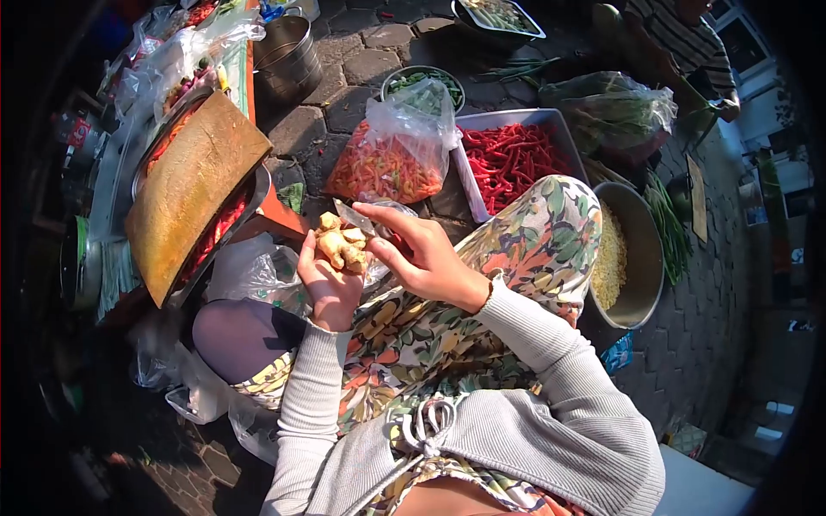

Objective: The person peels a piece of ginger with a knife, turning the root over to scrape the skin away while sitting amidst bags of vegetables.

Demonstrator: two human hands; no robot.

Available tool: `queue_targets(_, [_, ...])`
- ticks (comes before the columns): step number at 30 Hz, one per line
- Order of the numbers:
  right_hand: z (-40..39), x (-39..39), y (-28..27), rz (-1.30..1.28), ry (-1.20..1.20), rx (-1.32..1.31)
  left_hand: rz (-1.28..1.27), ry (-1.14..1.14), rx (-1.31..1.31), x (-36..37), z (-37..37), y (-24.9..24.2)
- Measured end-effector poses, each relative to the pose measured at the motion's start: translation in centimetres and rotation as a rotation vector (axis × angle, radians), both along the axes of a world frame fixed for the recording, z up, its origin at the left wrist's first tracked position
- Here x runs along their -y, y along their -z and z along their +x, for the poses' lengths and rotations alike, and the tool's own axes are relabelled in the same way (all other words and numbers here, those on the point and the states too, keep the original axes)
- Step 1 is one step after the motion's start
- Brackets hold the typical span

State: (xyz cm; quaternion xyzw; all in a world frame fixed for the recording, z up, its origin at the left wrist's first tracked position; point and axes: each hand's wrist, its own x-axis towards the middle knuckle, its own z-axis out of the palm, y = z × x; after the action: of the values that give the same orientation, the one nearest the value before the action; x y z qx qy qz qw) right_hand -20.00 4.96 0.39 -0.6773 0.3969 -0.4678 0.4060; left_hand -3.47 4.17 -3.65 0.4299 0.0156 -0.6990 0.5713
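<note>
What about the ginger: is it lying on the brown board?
No, the ginger is in the left hand, apart from the brown board.

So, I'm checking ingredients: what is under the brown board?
Beneath the brown board, red chilies show along its right edge, something orange-red at its left. Whatever lies under its middle is covered.

Single view, worn on the head: looks forward and steeply down past the wearer's own grey top [542,439], which fills the bottom edge. Patterned trousers [447,344] mid-frame; left hand [334,292] and right hand [430,262] close below the lens, near centre. Paved ground [297,133] runs beyond, towards the top edge. Very wide lens: dark rounded corners, surroundings bending at both sides, building [774,112] tilted at upper right.
</note>
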Motion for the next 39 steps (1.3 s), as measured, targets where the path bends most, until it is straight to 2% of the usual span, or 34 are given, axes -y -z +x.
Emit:
queue_targets(2, [0.1,0.1,0.7,-0.027,0.002,0.049,-0.147,0.051,-0.041,-0.1,0.2,0.0])
queue_targets(4, [-0.2,-0.1,-0.1,-0.024,0.012,-0.046,-0.383,0.184,-0.247,-0.2,0.4,-0.1])
queue_targets(6, [-0.3,-0.3,-0.7,0.044,0.004,-0.022,-0.254,0.047,-0.131,-0.2,-0.7,-2.0])
queue_targets(9, [0.1,0.2,0.4,-0.102,0.031,0.035,-0.340,0.021,-0.235,-0.4,-0.6,-2.2])
queue_targets(10, [-0.1,0.0,0.2,-0.084,0.026,-0.043,-0.383,0.050,-0.372,-0.7,-0.2,-2.1])
queue_targets(12, [-0.2,-0.4,-0.6,0.004,-0.021,-0.184,-0.323,0.073,-0.174,-0.7,-0.4,-2.0])
queue_targets(13, [0.2,-0.4,-0.6,-0.018,-0.037,-0.185,-0.410,0.156,-0.172,-0.8,-0.2,-2.2])
queue_targets(16, [1.1,-0.4,-0.4,-0.097,-0.052,-0.170,-0.372,0.094,-0.216,-1.1,-0.2,-2.6])
queue_targets(18, [1.1,-0.4,0.0,-0.129,-0.074,-0.260,-0.401,0.125,-0.266,-1.1,0.2,-1.8])
queue_targets(20, [1.4,-0.6,-0.4,-0.126,-0.082,-0.273,-0.609,0.117,-0.210,-1.3,0.1,-1.5])
queue_targets(21, [1.6,-0.6,-0.4,-0.152,-0.087,-0.258,-0.621,0.058,-0.096,-1.5,-0.4,-1.4])
queue_targets(22, [1.8,-0.7,-0.4,-0.177,-0.091,-0.242,-0.619,0.058,-0.095,-1.5,-0.3,-1.3])
queue_targets(24, [1.8,-1.1,-1.0,-0.142,-0.110,-0.271,-0.738,0.064,0.160,-1.7,-0.3,-1.5])
queue_targets(25, [1.7,-1.2,-1.1,-0.151,-0.126,-0.320,-0.702,0.072,0.237,-1.9,-0.4,-1.8])
queue_targets(30, [1.8,-1.3,-1.1,-0.196,-0.155,-0.383,-0.649,0.059,0.342,-2.2,-0.8,-2.5])
queue_targets(32, [1.7,-1.4,-1.2,-0.188,-0.154,-0.394,-0.658,0.092,0.467,-2.3,-0.6,-2.6])
queue_targets(39, [1.6,-1.5,-1.5,-0.210,-0.141,-0.430,-0.671,0.152,0.413,-2.5,-0.3,-2.3])
